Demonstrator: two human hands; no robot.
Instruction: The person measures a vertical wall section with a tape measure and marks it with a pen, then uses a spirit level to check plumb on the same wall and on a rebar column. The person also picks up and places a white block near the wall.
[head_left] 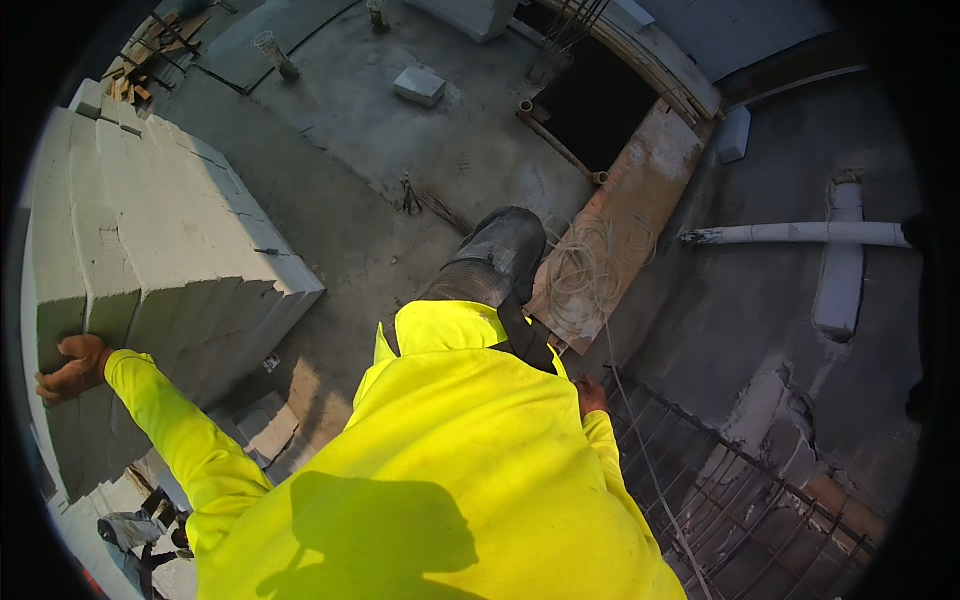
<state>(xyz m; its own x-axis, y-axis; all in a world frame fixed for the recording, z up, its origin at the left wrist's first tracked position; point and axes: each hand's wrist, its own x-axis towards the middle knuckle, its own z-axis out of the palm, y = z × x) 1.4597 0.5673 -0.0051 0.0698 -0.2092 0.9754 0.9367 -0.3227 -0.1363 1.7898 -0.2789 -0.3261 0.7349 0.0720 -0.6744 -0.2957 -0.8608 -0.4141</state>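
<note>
My left hand reaches out to a tall stack of pale building blocks. Its fingers are bent around the end of a block on the near side of the stack. My right hand is low by my right side, partly covered by the yellow sleeve and shirt. Its fingers are too small and shaded to read. Close beside it runs a thin pale cable, and a loose coil of similar line lies on a wooden board ahead. My grey-trousered leg is bent forward.
A dark rectangular floor opening lies ahead beyond the board. Steel reinforcing mesh is at lower right, near a white pipe. A loose white block sits on the concrete floor. Short pipe stubs stand up farther off.
</note>
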